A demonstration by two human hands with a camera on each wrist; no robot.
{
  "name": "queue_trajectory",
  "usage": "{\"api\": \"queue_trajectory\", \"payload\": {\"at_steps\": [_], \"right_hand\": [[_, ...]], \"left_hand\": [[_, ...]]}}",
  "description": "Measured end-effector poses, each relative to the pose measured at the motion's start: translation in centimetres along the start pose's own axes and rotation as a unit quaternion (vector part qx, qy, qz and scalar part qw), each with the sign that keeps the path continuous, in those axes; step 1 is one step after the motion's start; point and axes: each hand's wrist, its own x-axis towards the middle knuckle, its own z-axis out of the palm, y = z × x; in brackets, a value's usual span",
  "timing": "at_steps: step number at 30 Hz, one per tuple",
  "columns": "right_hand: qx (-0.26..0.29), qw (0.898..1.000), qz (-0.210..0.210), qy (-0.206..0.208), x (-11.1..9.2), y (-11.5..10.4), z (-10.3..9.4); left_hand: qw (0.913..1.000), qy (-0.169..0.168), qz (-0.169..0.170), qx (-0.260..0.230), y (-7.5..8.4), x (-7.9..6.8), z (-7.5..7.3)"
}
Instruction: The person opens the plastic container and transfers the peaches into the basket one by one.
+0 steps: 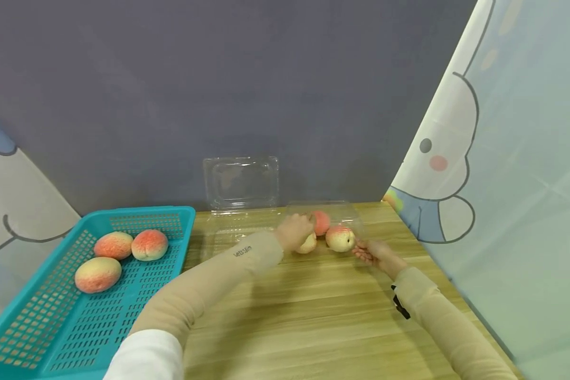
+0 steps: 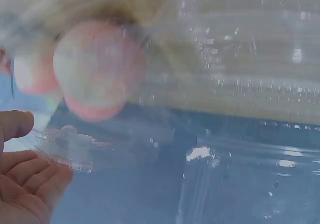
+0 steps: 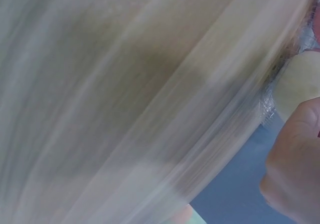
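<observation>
Left grip (image 1: pixel 294 232), right grip (image 1: pixel 380 255) apart

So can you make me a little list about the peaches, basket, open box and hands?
Basket: blue-green, at the person's left
Peaches inside it: three
Other peaches: three, between the hands, clear plastic around them
Open box: clear, lid up
Left hand: by a peach and the plastic; can't tell if gripping
Right hand: beside the rightmost peach; can't tell if touching
Table: wood-look
</observation>
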Motion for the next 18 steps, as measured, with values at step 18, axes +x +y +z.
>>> {"api": "queue_trajectory", "payload": {"at_steps": [18], "right_hand": [[-0.07, 0.997, 0.004, -0.041, 0.5, -0.2, -0.8]], "left_hand": [[0.971, 0.094, -0.116, -0.187, -5.9, 3.0, -2.7]]}}
